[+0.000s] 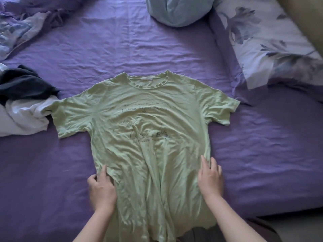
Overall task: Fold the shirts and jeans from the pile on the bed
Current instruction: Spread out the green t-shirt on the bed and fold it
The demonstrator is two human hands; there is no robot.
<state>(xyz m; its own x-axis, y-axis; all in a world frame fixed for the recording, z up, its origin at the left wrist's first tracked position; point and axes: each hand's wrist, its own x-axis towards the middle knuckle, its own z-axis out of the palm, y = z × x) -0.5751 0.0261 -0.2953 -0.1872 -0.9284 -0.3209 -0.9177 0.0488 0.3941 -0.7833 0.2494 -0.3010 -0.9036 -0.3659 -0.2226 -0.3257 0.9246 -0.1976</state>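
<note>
Head view shows one pale green T-shirt (139, 130) spread face-up mid-bed on the purple sheet (262, 154), its dark printed lettering too blurred to read. The left hand (101, 189) and right hand (210, 179) press flat, fingers straight, on its side seams. One black garment (22, 84) and one white garment (22, 117) lie beside its sleeve; a floral pillow (262, 42) sits far right.

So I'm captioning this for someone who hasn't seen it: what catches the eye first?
A pale green T-shirt lies spread face up in the middle of the purple bed sheet, its hem hanging over the near edge. The left hand and right hand rest on its lower sides. A dark and white clothes pile sits at the far left.
</note>
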